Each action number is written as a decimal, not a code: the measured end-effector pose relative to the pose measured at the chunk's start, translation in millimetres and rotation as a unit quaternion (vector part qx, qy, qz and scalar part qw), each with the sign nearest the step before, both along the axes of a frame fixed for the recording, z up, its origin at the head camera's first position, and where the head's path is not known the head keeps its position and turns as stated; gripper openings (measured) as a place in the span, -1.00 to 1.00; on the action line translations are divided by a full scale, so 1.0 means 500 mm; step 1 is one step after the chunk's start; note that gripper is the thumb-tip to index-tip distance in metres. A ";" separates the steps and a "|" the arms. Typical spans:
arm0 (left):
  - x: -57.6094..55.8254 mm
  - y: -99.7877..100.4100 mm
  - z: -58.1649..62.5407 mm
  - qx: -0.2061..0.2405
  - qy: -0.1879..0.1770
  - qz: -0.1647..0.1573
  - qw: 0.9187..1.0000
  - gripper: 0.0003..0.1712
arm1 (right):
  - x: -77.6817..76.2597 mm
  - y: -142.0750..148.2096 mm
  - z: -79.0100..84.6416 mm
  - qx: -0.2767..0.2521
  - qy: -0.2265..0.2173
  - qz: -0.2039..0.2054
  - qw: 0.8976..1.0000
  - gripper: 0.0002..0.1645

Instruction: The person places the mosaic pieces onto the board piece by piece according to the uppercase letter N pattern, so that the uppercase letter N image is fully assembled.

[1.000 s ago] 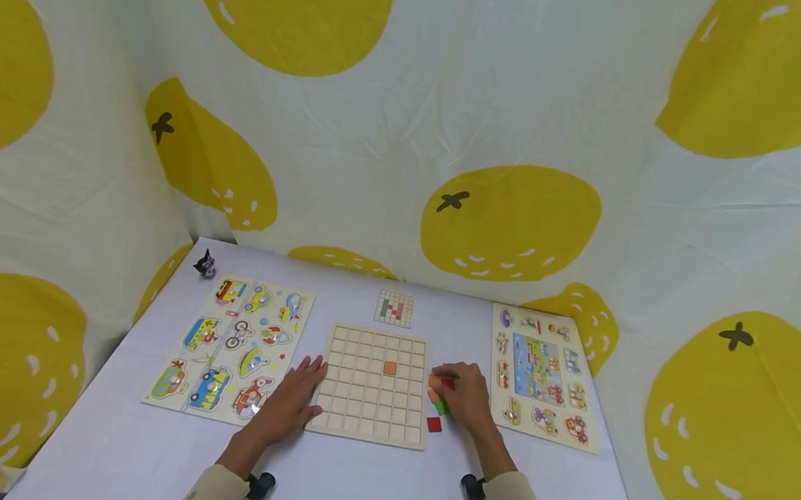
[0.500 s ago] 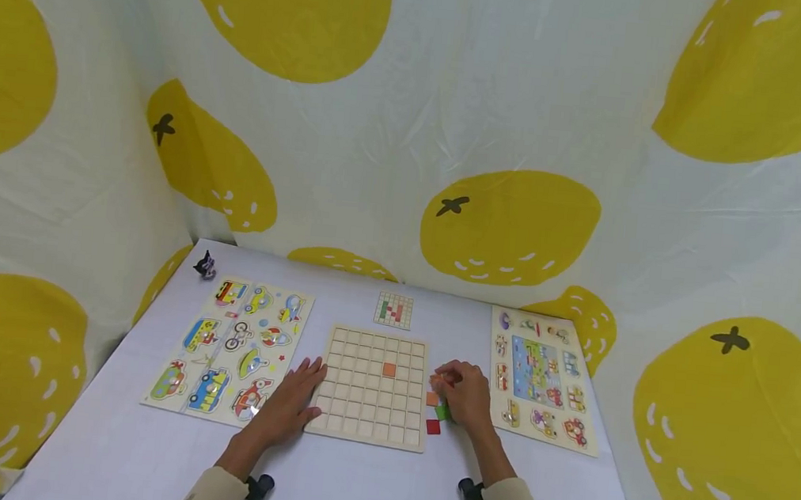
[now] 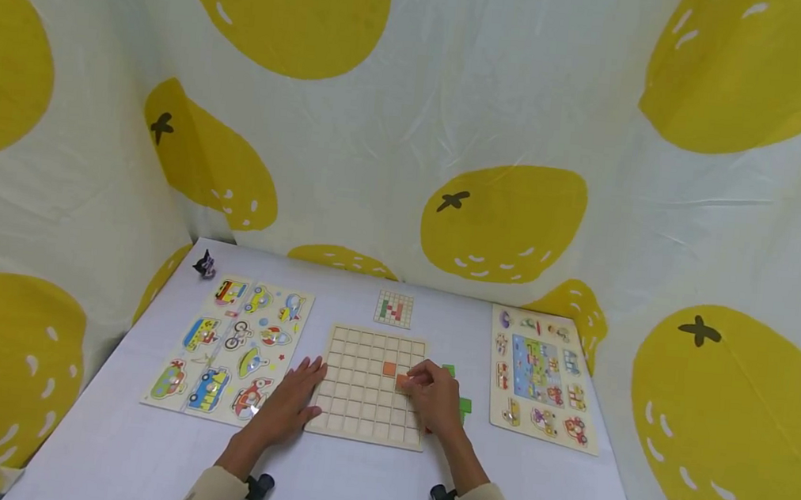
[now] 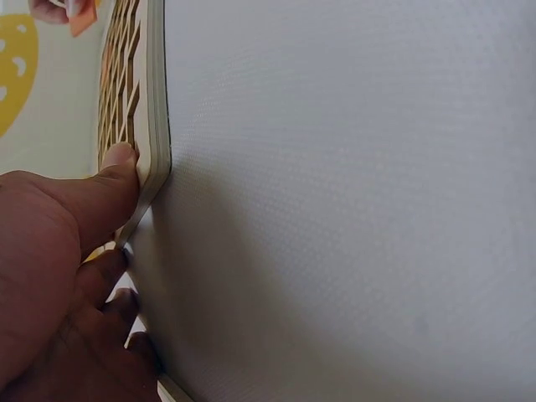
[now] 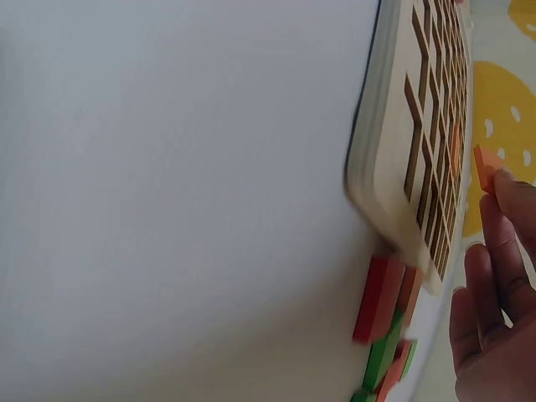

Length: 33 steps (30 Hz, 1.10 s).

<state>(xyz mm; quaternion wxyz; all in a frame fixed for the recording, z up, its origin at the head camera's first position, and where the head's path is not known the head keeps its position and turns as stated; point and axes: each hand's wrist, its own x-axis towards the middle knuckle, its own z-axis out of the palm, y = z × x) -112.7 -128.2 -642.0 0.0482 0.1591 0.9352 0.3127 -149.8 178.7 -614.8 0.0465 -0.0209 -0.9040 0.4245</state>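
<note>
A wooden grid board lies on the white table, with one orange tile in a cell right of its middle. My left hand rests along the board's left edge, its fingers extended. In the left wrist view the thumb lies on the rim. Over the right side of the grid, my right hand pinches another orange square tile between thumb and finger, tilted above the cells. Beside the board's right edge are green tiles and a red tile, partly hidden by the right hand in the head view.
Behind the board lies a small pattern card with green and red squares. A vehicle peg puzzle is at the left, another picture puzzle at the right. A small dark figurine stands at the back left corner.
My right hand has picked up an orange tile from the loose ones and carried it left over the grid, uncovering green tiles. The left hand has stayed put.
</note>
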 end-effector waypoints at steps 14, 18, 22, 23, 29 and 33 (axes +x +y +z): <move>0.006 0.001 -0.001 0.015 0.026 0.005 1.000 -0.07 | -0.012 -0.059 -0.023 0.062 -0.012 -0.007 0.998 -0.83; 0.005 0.001 0.001 0.013 0.030 0.005 0.999 -0.08 | -0.016 -0.063 -0.029 0.079 -0.007 -0.012 0.997 -0.83; 0.003 0.001 0.003 0.012 0.029 0.005 0.999 -0.08 | -0.016 -0.062 -0.034 0.106 0.004 -0.005 0.994 -0.87; 0.003 0.002 0.004 0.013 0.024 0.005 1.000 -0.08 | -0.016 -0.061 -0.034 0.110 0.006 -0.002 0.994 -0.88; 0.003 0.001 0.000 0.016 0.003 0.004 1.000 -0.08 | -0.014 -0.039 -0.026 0.058 0.007 0.006 0.998 -0.88; 0.003 0.001 -0.001 0.014 0.004 0.003 1.000 -0.08 | -0.023 -0.006 -0.017 0.024 0.035 -0.001 0.999 -0.93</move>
